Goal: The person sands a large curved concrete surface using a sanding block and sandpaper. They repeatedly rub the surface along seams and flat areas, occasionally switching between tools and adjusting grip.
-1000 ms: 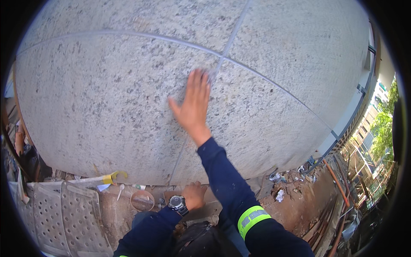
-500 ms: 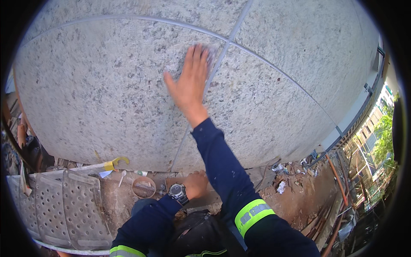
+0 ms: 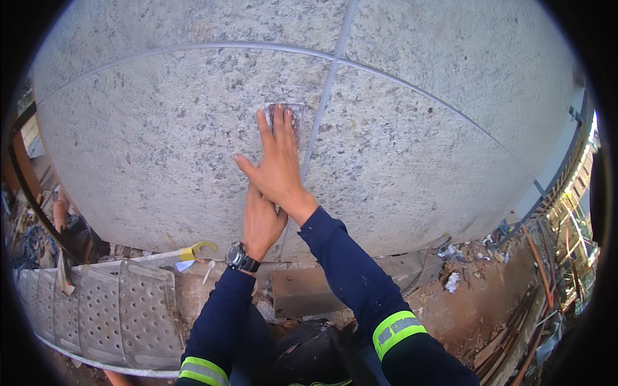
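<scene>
Against a rough, pale stone-like wall (image 3: 187, 135), my right hand (image 3: 279, 164) lies with its fingers stretched and slightly apart. Under the fingertips is a small dusty, reddish-brown square sheet (image 3: 297, 121) that looks like sandpaper, pressed flat to the wall. It sits left of a vertical grey joint (image 3: 324, 96). My left hand (image 3: 259, 225), with a dark watch (image 3: 240, 258) on the wrist, is raised just below. It reaches up behind the right palm, which hides most of its fingers; whether it holds anything cannot be seen.
Low on the left is a perforated metal platform (image 3: 145, 309), with a yellow hooked end (image 3: 203, 248) of a pale bar behind it. A white plastic spoon (image 3: 209, 271) and a brown block (image 3: 306, 291) lie below the wall. Debris and wooden strips (image 3: 515, 328) cover the ground at right.
My right hand has slid down and slightly left along the wall with the sheet. My left hand has risen from low by the wall's foot to beneath the right palm.
</scene>
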Action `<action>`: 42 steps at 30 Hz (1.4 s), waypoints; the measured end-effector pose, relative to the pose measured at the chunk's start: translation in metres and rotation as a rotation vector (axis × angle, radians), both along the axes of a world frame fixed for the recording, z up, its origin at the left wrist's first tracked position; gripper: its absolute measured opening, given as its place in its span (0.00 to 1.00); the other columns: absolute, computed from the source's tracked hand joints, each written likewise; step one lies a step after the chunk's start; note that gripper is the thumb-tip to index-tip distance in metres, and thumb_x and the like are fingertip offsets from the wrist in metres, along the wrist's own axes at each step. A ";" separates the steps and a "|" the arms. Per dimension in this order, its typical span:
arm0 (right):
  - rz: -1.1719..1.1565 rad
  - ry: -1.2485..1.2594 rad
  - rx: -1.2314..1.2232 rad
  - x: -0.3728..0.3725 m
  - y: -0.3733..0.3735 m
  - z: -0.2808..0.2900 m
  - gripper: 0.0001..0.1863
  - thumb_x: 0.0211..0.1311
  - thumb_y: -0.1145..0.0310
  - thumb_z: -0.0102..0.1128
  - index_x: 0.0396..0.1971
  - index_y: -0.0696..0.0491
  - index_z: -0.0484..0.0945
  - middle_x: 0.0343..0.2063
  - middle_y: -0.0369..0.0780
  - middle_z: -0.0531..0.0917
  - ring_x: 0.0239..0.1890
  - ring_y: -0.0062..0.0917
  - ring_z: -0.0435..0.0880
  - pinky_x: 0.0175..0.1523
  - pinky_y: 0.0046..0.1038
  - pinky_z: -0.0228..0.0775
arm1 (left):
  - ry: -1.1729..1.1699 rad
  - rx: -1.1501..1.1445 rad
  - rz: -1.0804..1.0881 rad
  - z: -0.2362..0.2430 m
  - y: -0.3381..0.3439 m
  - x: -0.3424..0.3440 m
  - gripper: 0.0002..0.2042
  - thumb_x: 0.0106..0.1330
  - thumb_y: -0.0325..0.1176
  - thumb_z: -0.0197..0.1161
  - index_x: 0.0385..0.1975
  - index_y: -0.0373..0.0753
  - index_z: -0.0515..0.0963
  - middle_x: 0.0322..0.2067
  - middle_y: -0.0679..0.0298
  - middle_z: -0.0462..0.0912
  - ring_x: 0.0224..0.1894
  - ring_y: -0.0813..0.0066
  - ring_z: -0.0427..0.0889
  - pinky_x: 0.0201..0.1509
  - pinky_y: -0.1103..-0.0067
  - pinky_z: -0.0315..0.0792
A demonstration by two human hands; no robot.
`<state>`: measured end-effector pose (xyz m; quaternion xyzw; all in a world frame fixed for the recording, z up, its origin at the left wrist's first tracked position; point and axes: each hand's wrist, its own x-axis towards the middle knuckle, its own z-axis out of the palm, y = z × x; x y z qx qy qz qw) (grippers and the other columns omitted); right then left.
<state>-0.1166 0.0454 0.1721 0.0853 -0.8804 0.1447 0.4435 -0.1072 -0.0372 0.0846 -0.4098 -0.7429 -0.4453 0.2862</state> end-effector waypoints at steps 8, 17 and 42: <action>0.288 -0.050 -0.197 0.044 0.052 0.047 0.47 0.70 0.46 0.67 0.81 0.53 0.59 0.79 0.61 0.57 0.81 0.56 0.57 0.80 0.53 0.55 | 0.439 0.072 0.129 0.073 0.054 -0.063 0.43 0.69 0.43 0.69 0.79 0.32 0.57 0.81 0.43 0.53 0.83 0.41 0.49 0.84 0.53 0.50; -0.320 0.633 -0.207 0.148 0.291 0.025 0.36 0.74 0.50 0.64 0.77 0.46 0.67 0.81 0.50 0.58 0.83 0.50 0.52 0.82 0.55 0.49 | 0.609 -0.083 0.499 0.166 0.068 -0.063 0.45 0.69 0.48 0.69 0.80 0.32 0.56 0.80 0.41 0.54 0.83 0.42 0.50 0.84 0.56 0.51; -0.529 0.628 -0.313 0.099 0.334 -0.035 0.46 0.70 0.48 0.68 0.82 0.44 0.59 0.83 0.50 0.50 0.85 0.54 0.42 0.84 0.58 0.41 | 0.508 -0.122 0.584 0.150 0.109 -0.041 0.58 0.69 0.66 0.64 0.80 0.22 0.46 0.81 0.34 0.45 0.84 0.37 0.41 0.85 0.50 0.42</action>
